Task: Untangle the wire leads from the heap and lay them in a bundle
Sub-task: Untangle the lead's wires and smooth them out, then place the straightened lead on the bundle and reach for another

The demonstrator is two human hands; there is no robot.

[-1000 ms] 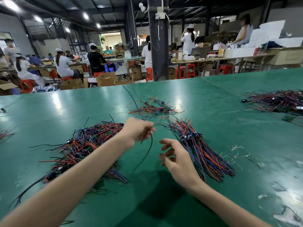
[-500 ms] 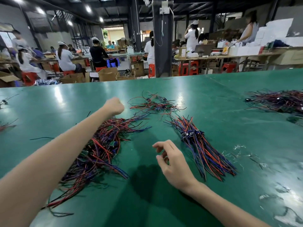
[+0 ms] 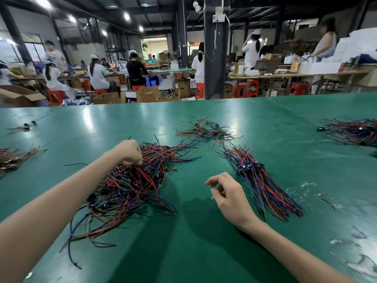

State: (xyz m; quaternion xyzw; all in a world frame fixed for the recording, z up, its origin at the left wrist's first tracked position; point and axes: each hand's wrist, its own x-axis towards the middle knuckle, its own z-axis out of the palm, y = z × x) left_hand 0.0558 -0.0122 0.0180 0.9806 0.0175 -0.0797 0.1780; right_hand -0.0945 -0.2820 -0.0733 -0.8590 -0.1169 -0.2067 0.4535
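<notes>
The left hand (image 3: 128, 152) is pressed into the far end of 1 tangled heap of red, blue and black wire leads (image 3: 126, 186), its fingers curled round several strands. From that hand the heap is spread back along the forearm, toward the near-left. The right hand (image 3: 228, 195) is held just above the glossy green table (image 3: 204, 252), fingers loosely curled, nothing gripped. Just right of it 1 sorted bundle of red and blue leads (image 3: 263, 180) is laid, its long axis running diagonally from far-left to near-right. Beyond both hands 1 small loose tangle (image 3: 204, 131) is seen. Well to the right lies 1 dark wire pile (image 3: 350, 131). Well to the left lie 1 nearer wire cluster (image 3: 12, 158) and 1 farther wire cluster (image 3: 24, 125).
</notes>
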